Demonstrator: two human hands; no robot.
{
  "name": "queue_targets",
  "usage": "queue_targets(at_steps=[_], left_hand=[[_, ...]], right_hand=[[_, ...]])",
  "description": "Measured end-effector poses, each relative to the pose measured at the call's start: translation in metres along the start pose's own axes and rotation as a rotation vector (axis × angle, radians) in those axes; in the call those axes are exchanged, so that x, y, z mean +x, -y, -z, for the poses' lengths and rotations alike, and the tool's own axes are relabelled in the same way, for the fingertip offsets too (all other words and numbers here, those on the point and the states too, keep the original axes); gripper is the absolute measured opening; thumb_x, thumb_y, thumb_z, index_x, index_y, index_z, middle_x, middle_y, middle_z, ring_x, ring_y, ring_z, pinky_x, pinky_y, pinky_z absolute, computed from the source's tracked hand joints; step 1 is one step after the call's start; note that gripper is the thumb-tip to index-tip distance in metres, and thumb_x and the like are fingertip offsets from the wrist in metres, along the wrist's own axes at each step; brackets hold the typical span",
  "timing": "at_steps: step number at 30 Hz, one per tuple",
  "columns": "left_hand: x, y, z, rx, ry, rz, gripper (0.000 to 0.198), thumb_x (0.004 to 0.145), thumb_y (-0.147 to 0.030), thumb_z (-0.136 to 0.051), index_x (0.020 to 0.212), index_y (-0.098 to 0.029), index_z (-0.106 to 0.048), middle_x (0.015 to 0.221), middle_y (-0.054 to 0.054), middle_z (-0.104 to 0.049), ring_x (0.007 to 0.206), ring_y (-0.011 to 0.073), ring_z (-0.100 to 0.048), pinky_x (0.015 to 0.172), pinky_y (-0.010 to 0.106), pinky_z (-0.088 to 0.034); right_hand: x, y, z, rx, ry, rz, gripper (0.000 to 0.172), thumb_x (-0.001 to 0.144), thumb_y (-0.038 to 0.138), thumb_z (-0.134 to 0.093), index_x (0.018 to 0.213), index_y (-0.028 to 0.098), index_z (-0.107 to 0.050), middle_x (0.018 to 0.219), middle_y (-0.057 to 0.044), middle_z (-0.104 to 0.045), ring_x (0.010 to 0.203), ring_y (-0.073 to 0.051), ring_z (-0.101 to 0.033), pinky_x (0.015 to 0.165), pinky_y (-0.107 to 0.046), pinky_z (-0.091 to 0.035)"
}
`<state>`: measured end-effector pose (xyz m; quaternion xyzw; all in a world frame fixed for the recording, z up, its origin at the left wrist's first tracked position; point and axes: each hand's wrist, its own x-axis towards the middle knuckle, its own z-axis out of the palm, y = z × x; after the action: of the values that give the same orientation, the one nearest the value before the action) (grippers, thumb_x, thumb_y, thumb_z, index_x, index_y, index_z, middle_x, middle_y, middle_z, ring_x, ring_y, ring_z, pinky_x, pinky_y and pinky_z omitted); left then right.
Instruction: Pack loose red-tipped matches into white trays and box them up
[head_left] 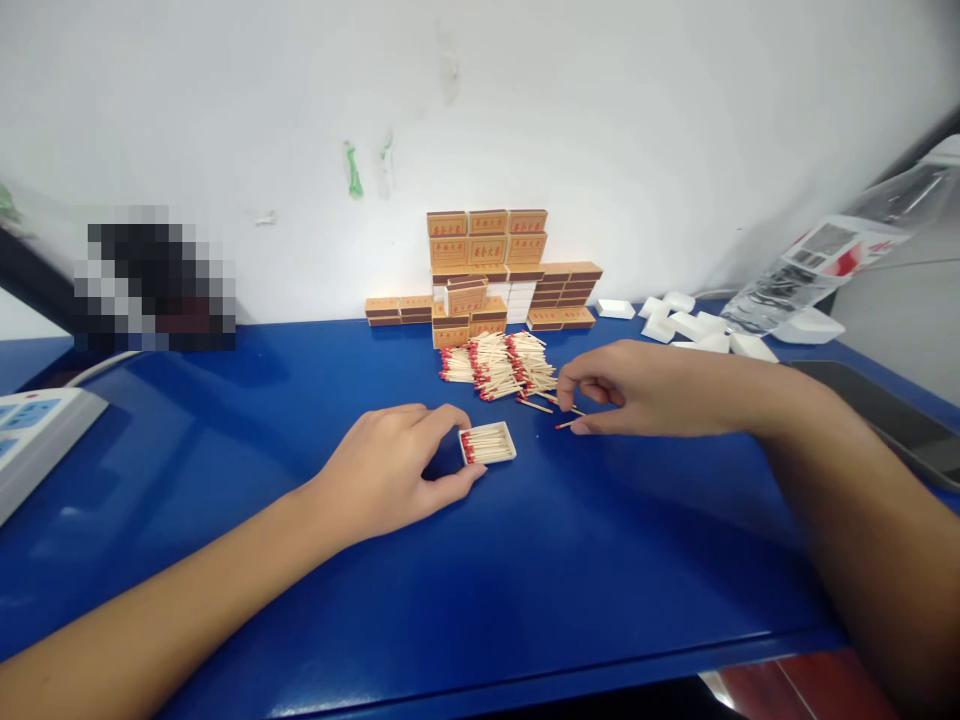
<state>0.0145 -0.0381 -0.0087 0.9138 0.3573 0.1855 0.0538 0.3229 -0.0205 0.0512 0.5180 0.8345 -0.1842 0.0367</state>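
Note:
My left hand [397,460] grips a small white matchbox tray [512,441] between thumb and fingers on the blue table. Several red-tipped matches [487,444] lie side by side in that tray. To the right, my right hand [630,388] has thumb and fingers bent near the tabletop, with a single match [564,426] at the thumb tip. Behind the two hands spreads a heap of loose matches [495,365], most of their red heads pointing left. A few stray matches [535,404] lie between the heap and my right hand.
Orange matchboxes [487,250] are stacked against the wall behind the heap. White empty trays [697,325] lie at the back right, beside a leaning plastic bottle [832,250]. A dark phone-like slab [877,410] sits under my right forearm's far side. A white panel [45,430] stands at left.

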Motion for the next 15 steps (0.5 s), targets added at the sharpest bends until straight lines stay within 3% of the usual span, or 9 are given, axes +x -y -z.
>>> queue_targets(at_steps=[4, 7, 12, 15], left_hand=[[0.000, -0.001, 0.001, 0.002, -0.003, 0.004, 0.032, 0.094, -0.045, -0.069, 0.113, -0.019, -0.070, 0.067, -0.005, -0.053, 0.056, 0.0126, -0.051, 0.059, 0.026, -0.039], [0.000, -0.002, 0.001, -0.001, 0.005, 0.009, 0.032, 0.094, -0.045, -0.069, 0.114, -0.019, -0.069, 0.067, -0.005, -0.054, 0.056, 0.0125, -0.051, 0.059, 0.026, -0.039], [0.001, -0.002, 0.001, -0.005, 0.013, 0.006, 0.031, 0.095, -0.044, -0.068, 0.113, -0.019, -0.069, 0.067, -0.005, -0.054, 0.057, 0.0128, -0.051, 0.059, 0.026, -0.039], [0.001, -0.002, 0.001, -0.005, 0.010, 0.005, 0.031, 0.095, -0.044, -0.068, 0.113, -0.019, -0.069, 0.067, -0.005, -0.053, 0.057, 0.0129, -0.051, 0.059, 0.026, -0.039]], right_hand=[[0.002, -0.001, -0.002, 0.006, 0.081, -0.042, 0.018, 0.089, 0.041, -0.065, 0.087, 0.025, -0.073, 0.079, -0.002, -0.067, 0.065, -0.018, -0.058, 0.058, -0.030, -0.036], [0.003, 0.005, -0.003, 0.043, 0.068, -0.020, 0.019, 0.091, 0.039, -0.062, 0.085, 0.024, -0.071, 0.077, -0.002, -0.066, 0.063, -0.017, -0.056, 0.058, -0.030, -0.036], [0.011, 0.014, -0.011, 0.052, -0.160, 0.118, 0.019, 0.094, 0.037, -0.059, 0.084, 0.022, -0.065, 0.076, 0.000, -0.064, 0.064, -0.015, -0.052, 0.061, -0.030, -0.034], [0.019, 0.015, -0.022, -0.007, -0.232, 0.113, 0.017, 0.095, 0.034, -0.058, 0.085, 0.021, -0.063, 0.079, -0.002, -0.065, 0.068, -0.015, -0.052, 0.062, -0.030, -0.033]])
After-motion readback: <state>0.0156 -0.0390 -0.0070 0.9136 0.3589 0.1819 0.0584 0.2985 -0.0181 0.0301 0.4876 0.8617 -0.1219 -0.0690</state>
